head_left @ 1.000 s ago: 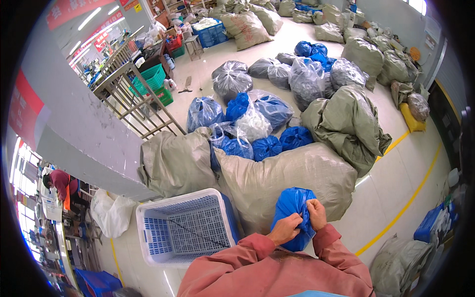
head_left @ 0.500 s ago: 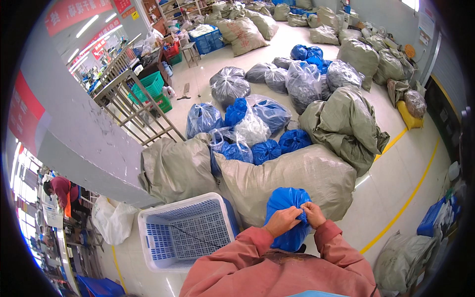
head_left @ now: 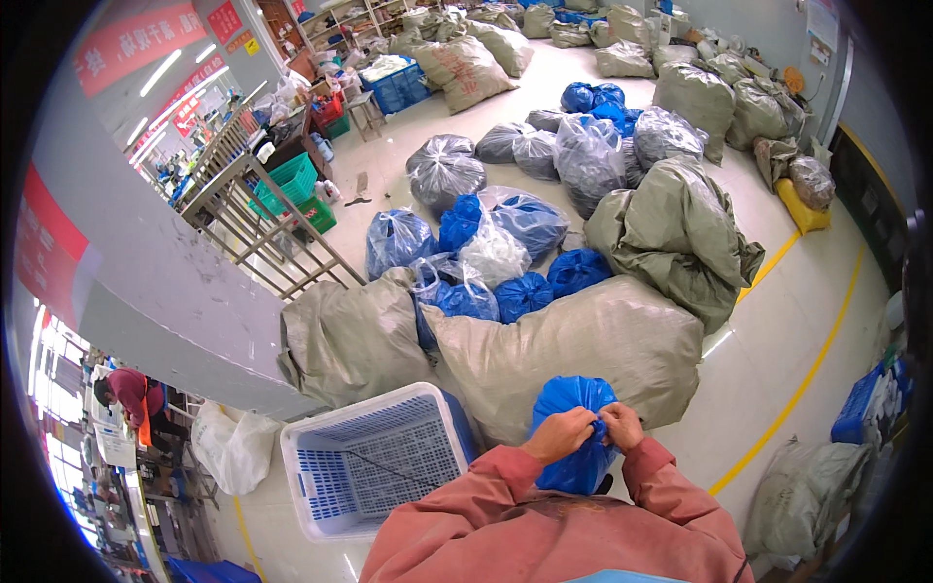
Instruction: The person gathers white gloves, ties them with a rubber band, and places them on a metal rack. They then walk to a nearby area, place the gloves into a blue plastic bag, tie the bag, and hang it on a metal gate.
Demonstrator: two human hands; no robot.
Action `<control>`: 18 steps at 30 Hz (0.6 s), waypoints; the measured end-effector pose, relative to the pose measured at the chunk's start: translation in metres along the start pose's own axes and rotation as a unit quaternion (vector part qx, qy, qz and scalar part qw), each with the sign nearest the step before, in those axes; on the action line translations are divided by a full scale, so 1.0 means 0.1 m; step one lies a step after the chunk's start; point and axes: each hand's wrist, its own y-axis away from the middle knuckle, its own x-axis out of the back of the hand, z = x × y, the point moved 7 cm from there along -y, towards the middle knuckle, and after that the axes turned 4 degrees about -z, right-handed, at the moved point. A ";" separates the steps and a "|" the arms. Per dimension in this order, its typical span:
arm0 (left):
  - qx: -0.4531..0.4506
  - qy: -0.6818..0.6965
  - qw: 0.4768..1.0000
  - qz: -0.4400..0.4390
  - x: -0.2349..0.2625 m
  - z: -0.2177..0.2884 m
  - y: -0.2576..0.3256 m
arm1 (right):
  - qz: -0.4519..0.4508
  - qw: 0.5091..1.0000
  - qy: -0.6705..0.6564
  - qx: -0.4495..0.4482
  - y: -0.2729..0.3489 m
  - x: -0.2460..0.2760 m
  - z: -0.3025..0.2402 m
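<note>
A full blue plastic bag [head_left: 573, 470] stands upright in front of my body, its gathered neck between my two hands. My left hand [head_left: 561, 435] is closed, pinching one side of the neck with thumb and fingers. On the other side, my right hand [head_left: 620, 426] grips the twisted plastic close to the left fingertips. Exactly how the neck is twisted or knotted is hidden by my fingers. Just beyond the bag lies a big grey-green woven sack [head_left: 573, 345]. To the left sits a white and blue plastic basket [head_left: 374, 466] with a thin dark cord inside.
Several tied blue bags [head_left: 523, 296] and clear bags with dark contents [head_left: 445, 173] lie beyond the woven sack. A crumpled woven sack [head_left: 680, 238] is piled at the right. A grey pillar [head_left: 185, 291] and metal railing [head_left: 267, 219] stand left; another person [head_left: 136, 394] bends over there.
My view has shifted slightly. Both hands stay at the blue bag's neck, with the fingers moved a little; the bag remains in place.
</note>
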 end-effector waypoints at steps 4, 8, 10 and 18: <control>0.077 0.048 0.995 0.033 -0.02 -0.13 0.01 | 0.119 0.986 0.000 0.117 0.45 0.19 -0.40; 0.179 0.064 0.982 0.002 -0.21 -0.26 0.02 | 0.149 0.916 0.143 0.343 1.02 0.11 -0.91; 0.186 0.057 0.981 -0.011 -0.30 -0.26 0.00 | 0.187 0.898 0.197 0.347 1.14 0.12 -0.98; 0.171 0.003 0.985 0.001 -0.52 -0.06 -0.06 | -0.028 0.992 -0.019 0.119 0.97 -0.08 -0.17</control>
